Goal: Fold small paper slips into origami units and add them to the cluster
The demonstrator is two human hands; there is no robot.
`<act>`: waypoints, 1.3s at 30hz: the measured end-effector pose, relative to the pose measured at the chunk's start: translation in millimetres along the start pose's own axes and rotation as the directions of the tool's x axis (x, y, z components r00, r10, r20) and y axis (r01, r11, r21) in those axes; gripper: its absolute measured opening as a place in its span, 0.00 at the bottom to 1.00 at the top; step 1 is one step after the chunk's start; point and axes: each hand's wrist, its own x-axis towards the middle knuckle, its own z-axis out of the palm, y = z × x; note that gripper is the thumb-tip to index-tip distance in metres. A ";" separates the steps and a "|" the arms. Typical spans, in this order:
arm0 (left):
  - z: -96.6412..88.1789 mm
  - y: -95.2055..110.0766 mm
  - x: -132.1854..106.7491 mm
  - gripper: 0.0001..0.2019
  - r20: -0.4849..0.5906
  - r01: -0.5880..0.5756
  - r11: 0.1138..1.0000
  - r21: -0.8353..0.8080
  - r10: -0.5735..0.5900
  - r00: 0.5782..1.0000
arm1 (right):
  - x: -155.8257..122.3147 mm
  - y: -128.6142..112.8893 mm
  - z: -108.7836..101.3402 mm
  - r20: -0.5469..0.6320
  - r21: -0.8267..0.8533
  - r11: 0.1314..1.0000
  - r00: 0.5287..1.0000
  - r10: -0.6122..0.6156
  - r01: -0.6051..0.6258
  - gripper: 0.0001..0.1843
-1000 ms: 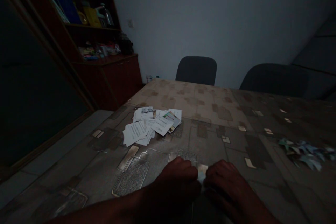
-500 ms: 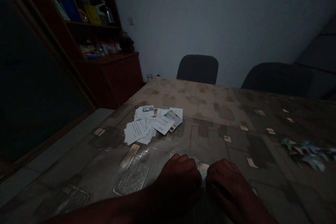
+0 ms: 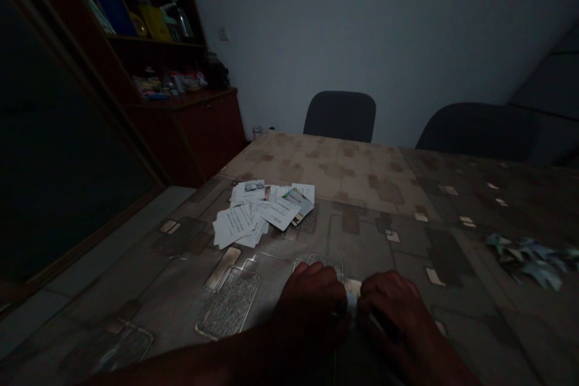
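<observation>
Low over the near side of the table, my left hand (image 3: 312, 304) and my right hand (image 3: 391, 313) are both closed, knuckles up and side by side. A small pale bluish piece of paper (image 3: 351, 301) shows in the narrow gap between them, pinched from both sides. Most of it is hidden by my fingers, and its shape cannot be made out in the dim light. Beyond my left hand lies a loose spread of printed paper cards (image 3: 237, 223), overlapping one another. Several folded, pointed paper pieces (image 3: 538, 262) lie in a heap to the right.
A patterned cloth covers the table (image 3: 362, 181). Two dark chairs (image 3: 340, 116) stand along its far side. At the left rear is a reddish cabinet (image 3: 208, 132) with loaded shelves. A clear glass (image 3: 257, 131) shows by the table's far left corner.
My hands stay together on the pale paper, with only a slight shift of the fingers; the right hand sits a touch further right. The cards and folded pieces lie as before.
</observation>
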 end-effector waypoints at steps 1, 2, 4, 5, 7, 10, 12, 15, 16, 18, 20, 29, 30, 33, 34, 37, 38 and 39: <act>-0.1 0.2 0.1 0.04 -0.001 -0.003 1.000 0.004 0.003 1.000 | -0.8 1.2 -0.6 0.016 0.012 1.000 1.000 0.000 0.000 0.07; 0.1 0.3 0.2 0.04 -0.003 -0.004 1.000 0.010 0.005 1.000 | -1.6 2.1 -1.5 0.032 0.023 1.000 0.999 0.000 0.000 0.07; 1.5 -0.2 0.5 0.04 -0.020 -0.017 1.000 0.021 0.018 1.000 | -2.4 2.6 -3.7 0.061 0.035 0.999 0.998 0.007 -0.009 0.09; 2.5 -0.6 0.6 0.04 -0.030 -0.024 0.999 0.025 0.025 0.999 | -2.4 2.2 -4.6 0.066 0.033 0.999 0.998 0.016 -0.018 0.09; 4.7 -1.3 0.8 0.04 -0.039 -0.032 0.999 0.037 0.034 0.999 | -2.0 0.5 -5.5 0.066 0.021 0.999 0.997 0.032 -0.034 0.09; 6.8 -1.5 0.8 0.04 -0.031 -0.035 0.997 0.062 0.037 0.999 | -1.4 -1.9 -3.7 0.055 0.005 0.999 0.998 0.037 -0.037 0.09; 6.3 -1.5 0.6 0.04 -0.037 -0.031 0.997 0.069 0.034 0.999 | -1.7 -2.2 -1.4 0.039 0.003 0.999 0.999 0.032 -0.032 0.09; 2.0 -2.4 -0.5 0.05 -0.032 -0.032 0.999 0.031 0.033 0.999 | -2.5 -1.8 1.0 0.043 0.002 0.999 0.998 0.038 -0.038 0.08; 0.0 -3.2 -1.2 0.04 -0.020 -0.039 0.999 0.009 0.039 0.999 | -2.6 -1.7 1.5 0.047 -0.001 0.999 0.998 0.044 -0.044 0.09; -3.7 -5.5 -2.9 0.04 0.006 -0.055 0.998 -0.034 0.055 0.998 | -2.2 -1.9 2.4 0.038 0.000 0.999 0.998 0.044 -0.044 0.10; -5.4 -8.3 -4.5 0.06 0.017 -0.064 0.995 -0.072 0.066 0.998 | -1.4 -2.2 3.7 0.005 0.004 0.999 0.999 0.047 -0.047 0.10; -0.8 -8.7 -5.1 0.07 -0.014 -0.023 0.990 -0.140 0.021 1.000 | 1.2 -2.7 6.1 -0.036 0.003 0.998 0.998 0.058 -0.058 0.11; -1.6 -7.8 -4.8 0.07 -0.009 -0.016 0.990 -0.137 0.015 1.000 | 1.6 -3.0 5.4 -0.022 -0.006 0.999 0.998 0.051 -0.051 0.11; -3.6 -6.0 -4.0 0.08 -0.014 -0.013 0.990 -0.139 0.011 1.000 | 3.4 -4.0 4.8 -0.020 -0.023 0.999 0.999 0.048 -0.048 0.11; -3.8 -5.9 -3.8 0.08 -0.015 -0.011 0.990 -0.140 0.009 1.000 | 4.0 -4.3 5.3 -0.031 -0.028 0.998 0.998 0.050 -0.051 0.11; -2.9 -6.0 -3.9 0.07 -0.022 -0.003 0.992 -0.124 0.000 1.000 | 4.8 -4.6 7.6 -0.082 -0.027 0.997 0.994 0.072 -0.075 0.10; -2.4 -5.9 -4.1 0.07 -0.024 -0.001 0.994 -0.112 -0.002 1.000 | 4.8 -4.6 8.3 -0.096 -0.011 0.997 0.992 0.077 -0.078 0.10; -1.9 -5.6 -4.1 0.07 -0.028 0.001 0.995 -0.100 -0.003 1.000 | 4.6 -4.5 8.9 -0.111 0.008 0.997 0.990 0.084 -0.083 0.10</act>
